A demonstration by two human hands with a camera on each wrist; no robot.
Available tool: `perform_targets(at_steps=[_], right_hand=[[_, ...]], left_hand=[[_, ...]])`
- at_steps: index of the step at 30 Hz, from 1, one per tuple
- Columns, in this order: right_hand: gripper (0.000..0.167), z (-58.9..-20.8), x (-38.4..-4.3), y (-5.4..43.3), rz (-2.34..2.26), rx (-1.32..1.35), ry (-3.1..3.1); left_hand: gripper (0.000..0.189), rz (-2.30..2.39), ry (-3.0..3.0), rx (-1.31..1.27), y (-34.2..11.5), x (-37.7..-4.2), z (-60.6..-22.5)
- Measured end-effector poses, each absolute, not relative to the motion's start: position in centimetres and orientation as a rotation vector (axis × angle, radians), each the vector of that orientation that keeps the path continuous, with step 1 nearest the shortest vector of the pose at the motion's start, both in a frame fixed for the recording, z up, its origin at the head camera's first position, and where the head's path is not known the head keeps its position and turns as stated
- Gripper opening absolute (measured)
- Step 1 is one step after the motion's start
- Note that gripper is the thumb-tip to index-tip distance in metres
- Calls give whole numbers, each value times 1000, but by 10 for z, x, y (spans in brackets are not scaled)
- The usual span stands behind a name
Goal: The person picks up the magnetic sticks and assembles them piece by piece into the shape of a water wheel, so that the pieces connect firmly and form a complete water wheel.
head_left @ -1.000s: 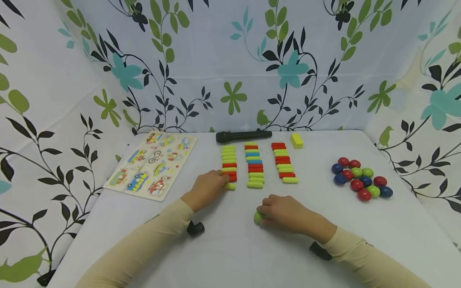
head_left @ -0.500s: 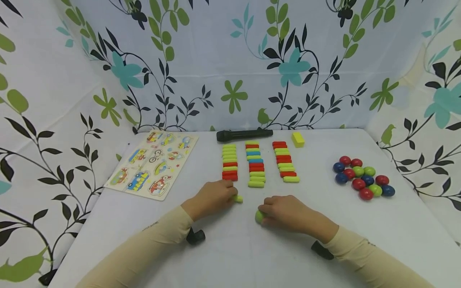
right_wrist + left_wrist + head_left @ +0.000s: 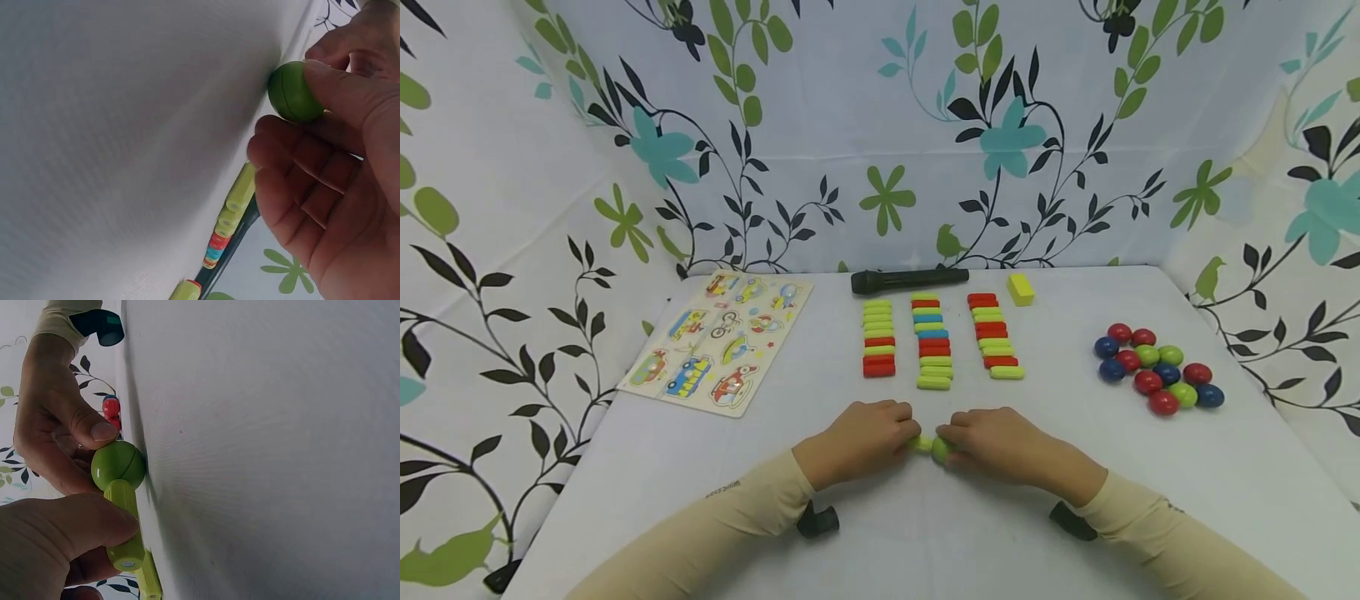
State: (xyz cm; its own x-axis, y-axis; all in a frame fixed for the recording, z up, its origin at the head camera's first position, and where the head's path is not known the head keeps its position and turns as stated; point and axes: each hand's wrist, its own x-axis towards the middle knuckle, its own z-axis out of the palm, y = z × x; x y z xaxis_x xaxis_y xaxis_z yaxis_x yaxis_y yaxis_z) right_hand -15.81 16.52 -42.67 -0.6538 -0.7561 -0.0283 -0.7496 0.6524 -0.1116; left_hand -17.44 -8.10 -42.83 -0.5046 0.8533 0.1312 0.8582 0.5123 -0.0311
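Left hand: your left hand pinches a short, yellow-green, ridged rod between thumb and fingers, the round silvery disc in its end facing the left wrist camera.
Right hand: your right hand pinches a glossy green ball with a thin dark seam, your thumb on it and the other fingers bent.
Rod and ball: both are between your hands, on the near side of the rows; the rod's far end touches the ball.
Rows: three lines of short red, blue and yellow-green rods run away from you on the white cloth-covered table.
Far edge: a black microphone lies crosswise beyond the rows, with a small yellow rectangular block just right of it.
Left side: a flat pale board with colourful vehicle pictures lies askew.
Right side: glossy red, blue and green balls sit clustered, well apart from your right hand.
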Motion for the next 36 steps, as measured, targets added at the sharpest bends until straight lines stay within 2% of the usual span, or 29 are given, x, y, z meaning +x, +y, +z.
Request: perform_targets(at_steps=[9,20,29,33,36], right_hand=[[66,-423,-157,169,-204,-1081,2790],[54,-422,-152,179,-216,-1072,2806],[52,-420,-152,179,-239,-1119,2823],[53,-421,-151,178,-256,-1113,2829],[51,-421,-150,178,-268,-1108,2844]], left_hand=[[17,-77,-2648,-1480,-83,-172,-429],[19,-83,-2684,-1466,-87,-169,-436],[24,-111,-2723,-1457,-89,-168,-433],[33,-251,-2802,-1348,-99,-186,-425],[27,-318,-2826,-1155,-107,-216,-422]])
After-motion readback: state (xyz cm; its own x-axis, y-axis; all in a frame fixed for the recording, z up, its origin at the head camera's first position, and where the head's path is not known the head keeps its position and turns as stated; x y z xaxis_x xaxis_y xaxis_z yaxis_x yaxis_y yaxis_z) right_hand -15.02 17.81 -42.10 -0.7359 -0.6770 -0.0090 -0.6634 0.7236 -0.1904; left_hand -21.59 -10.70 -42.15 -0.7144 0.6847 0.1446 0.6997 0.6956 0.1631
